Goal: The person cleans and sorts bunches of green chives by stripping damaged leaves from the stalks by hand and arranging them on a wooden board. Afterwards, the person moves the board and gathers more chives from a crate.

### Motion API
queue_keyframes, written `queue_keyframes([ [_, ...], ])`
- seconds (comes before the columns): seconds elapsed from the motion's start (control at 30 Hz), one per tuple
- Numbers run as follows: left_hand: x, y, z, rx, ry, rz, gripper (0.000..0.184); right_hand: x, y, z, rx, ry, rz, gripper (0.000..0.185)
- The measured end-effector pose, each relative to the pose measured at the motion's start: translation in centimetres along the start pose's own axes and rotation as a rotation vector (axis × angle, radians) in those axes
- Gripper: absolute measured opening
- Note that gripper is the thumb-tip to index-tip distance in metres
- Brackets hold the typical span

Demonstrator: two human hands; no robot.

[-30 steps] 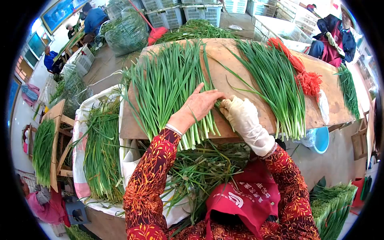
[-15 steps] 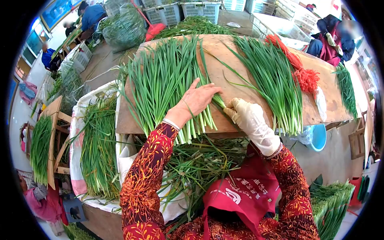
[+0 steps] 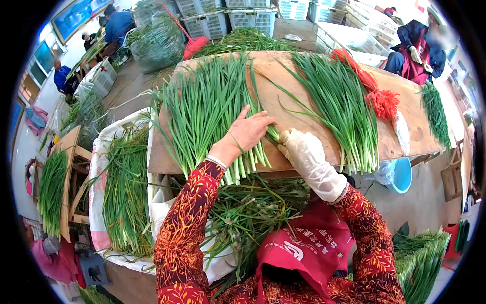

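Note:
A wide pile of garlic chives (image 3: 202, 111) lies on the wooden board, leaves pointing away and pale stalk ends at the near edge. My bare left hand (image 3: 245, 131) rests over the pile's right side, thumb apart and fingers stretched across a few stalks. Just right of it, my right hand (image 3: 304, 154), in a cream glove, is closed round the lower ends of those few chive stalks (image 3: 272, 134). A second, separate bunch of chives (image 3: 339, 106) lies further right, touched by neither hand.
Red ties (image 3: 382, 104) lie beside the right bunch on the wooden board (image 3: 283, 111). Below its near edge are loose chive scraps (image 3: 253, 207). A white-lined container (image 3: 96, 172) of chives stands left, a blue bucket (image 3: 402, 175) right. A co-worker (image 3: 415, 50) sits at the far right.
The view has tilted slightly, so the board sits a little lower. Both hands keep nearly the same place at the few stalks, shifted slightly left in the picture.

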State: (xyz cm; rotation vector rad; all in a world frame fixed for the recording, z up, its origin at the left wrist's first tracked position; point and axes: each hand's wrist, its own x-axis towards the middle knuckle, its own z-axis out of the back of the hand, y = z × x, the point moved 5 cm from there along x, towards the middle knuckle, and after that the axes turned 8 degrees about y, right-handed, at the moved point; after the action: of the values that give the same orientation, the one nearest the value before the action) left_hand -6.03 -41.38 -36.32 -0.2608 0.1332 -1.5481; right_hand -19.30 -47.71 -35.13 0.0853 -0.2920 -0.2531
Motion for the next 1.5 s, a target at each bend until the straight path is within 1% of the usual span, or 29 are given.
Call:
queue_keyframes([
  [0.07, -0.2, -0.2, 0.3, -0.049, 0.004, -0.011, 0.029, -0.1, 0.0, -0.4, -0.098, -0.036, -0.018, 0.012],
  [0.17, -0.3, -0.2, 0.5, -0.059, 0.034, -0.033, 0.027, -0.1, 0.2, 0.3, -0.064, -0.076, 0.035, 0.013],
  [0.27, -0.2, 0.1, 0.4, -0.067, 0.027, -0.043, 0.026, 0.3, -0.2, 0.4, 0.006, -0.016, 0.009, 0.014],
  [0.37, 0.1, 0.0, 0.7, -0.083, 0.072, 0.007, 0.025, 0.8, -0.5, 0.7, 0.126, 0.047, -0.001, 0.015],
  [0.47, 0.2, 0.1, 0.7, -0.082, 0.084, 0.020, 0.024, 0.7, -0.5, 1.0, 0.174, 0.224, 0.042, 0.016],
  [0.57, 0.3, 0.0, 1.1, -0.117, 0.101, 0.030, 0.023, -0.7, 0.6, 1.6, 0.210, 0.533, -0.014, 0.018],
  [0.63, 0.3, 0.2, 1.2, -0.132, 0.099, 0.056, 0.024, -4.6, 3.1, 4.2, 0.577, 0.762, 0.233, 0.023],
  [0.7, 0.3, 0.2, 1.0, -0.142, 0.086, 0.068, 0.024, -9.4, 6.0, 5.8, 0.873, 1.256, 0.479, 0.020],
  [0.77, 0.3, 0.2, 0.9, -0.138, 0.056, 0.063, 0.026, -13.6, 7.1, 6.2, 0.963, 1.556, 0.524, 0.024],
  [0.8, 0.2, 0.1, 0.9, -0.092, 0.077, 0.063, 0.031, -14.6, 6.5, 5.7, 0.919, 1.524, 0.466, 0.026],
  [0.83, 0.0, 0.0, 1.3, -0.069, 0.023, 0.050, 0.033, -14.8, 5.5, 4.3, 0.467, 1.360, 0.428, 0.027],
  [0.9, -1.3, -0.4, 2.2, -0.018, -0.082, 0.025, 0.037, -12.6, 2.4, 3.4, -0.022, 1.226, 0.114, 0.027],
  [0.93, -2.2, -0.7, 2.8, 0.020, -0.074, 0.038, 0.043, -11.2, 1.4, 4.6, 0.148, 0.926, 0.067, 0.025],
  [0.97, -3.2, -1.0, 3.4, 0.010, -0.074, 0.061, 0.044, -10.0, 0.1, 6.0, 0.308, 0.622, 0.023, 0.024],
  [1.03, -5.5, -1.8, 4.5, -0.008, -0.075, 0.111, 0.046, -8.1, -0.9, 6.7, 0.450, 0.440, -0.134, 0.026],
  [1.07, -6.5, -1.9, 4.7, -0.045, -0.081, 0.144, 0.049, -7.3, -1.0, 6.5, 0.465, 0.389, -0.153, 0.026],
  [1.1, -7.6, -2.2, 4.9, -0.062, -0.096, 0.188, 0.049, -6.7, -0.8, 6.3, 0.441, 0.367, -0.156, 0.026],
  [1.17, -9.2, -2.9, 5.0, -0.083, -0.105, 0.238, 0.050, -5.7, -0.3, 5.3, 0.544, 0.285, -0.128, 0.026],
  [1.27, -10.6, -4.2, 4.2, -0.071, -0.115, 0.197, 0.049, -4.5, 0.9, 4.4, 0.511, 0.185, -0.093, 0.027],
  [1.33, -10.8, -5.8, 3.4, -0.116, -0.129, 0.145, 0.047, -3.9, 1.6, 4.1, 0.515, 0.243, -0.096, 0.027],
  [1.37, -10.9, -7.3, 3.1, -0.111, -0.189, 0.073, 0.034, -3.8, 2.0, 4.0, 0.517, 0.273, -0.097, 0.028],
  [1.4, -11.1, -8.3, 2.0, -0.053, -0.184, -0.033, 0.029, -3.9, 2.3, 4.0, 0.517, 0.381, -0.144, 0.028],
  [1.43, -11.3, -9.5, 1.0, 0.005, -0.180, -0.140, 0.024, -4.1, 2.5, 4.4, 0.535, 0.401, -0.158, 0.028],
  [1.5, -12.2, -12.1, -0.4, -0.208, -0.199, -0.153, 0.016, -5.0, 2.4, 4.6, 0.568, 0.446, -0.192, 0.029],
])
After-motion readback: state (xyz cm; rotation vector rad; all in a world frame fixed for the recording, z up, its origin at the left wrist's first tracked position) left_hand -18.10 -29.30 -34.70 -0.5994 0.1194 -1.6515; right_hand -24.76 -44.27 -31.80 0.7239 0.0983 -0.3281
